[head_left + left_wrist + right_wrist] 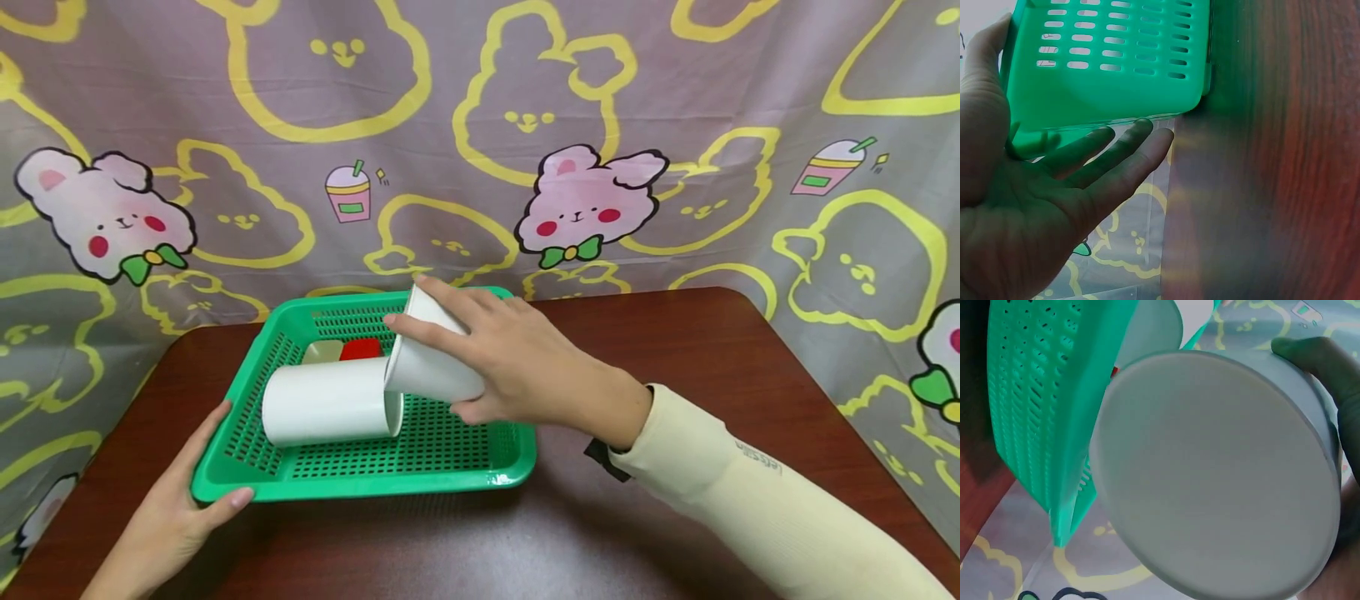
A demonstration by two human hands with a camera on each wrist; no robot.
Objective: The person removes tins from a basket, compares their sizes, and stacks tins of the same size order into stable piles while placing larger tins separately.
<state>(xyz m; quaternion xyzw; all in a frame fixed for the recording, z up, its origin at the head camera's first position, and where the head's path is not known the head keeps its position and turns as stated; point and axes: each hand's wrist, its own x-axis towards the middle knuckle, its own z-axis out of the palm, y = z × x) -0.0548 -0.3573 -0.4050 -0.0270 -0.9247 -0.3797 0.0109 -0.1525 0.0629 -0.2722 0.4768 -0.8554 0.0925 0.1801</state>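
White cup [432, 357] slants, gripped by right hand [517, 354] over green basket [360, 489], whose corner left hand [171, 510] grips, probably for steadiness.

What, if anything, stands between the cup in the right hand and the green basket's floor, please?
The other white cup, on its side in the green basket, is partly in the way: the held cup overlaps its open right end in the head view. Whether they touch is unclear. Nothing visible blocks the near right floor.
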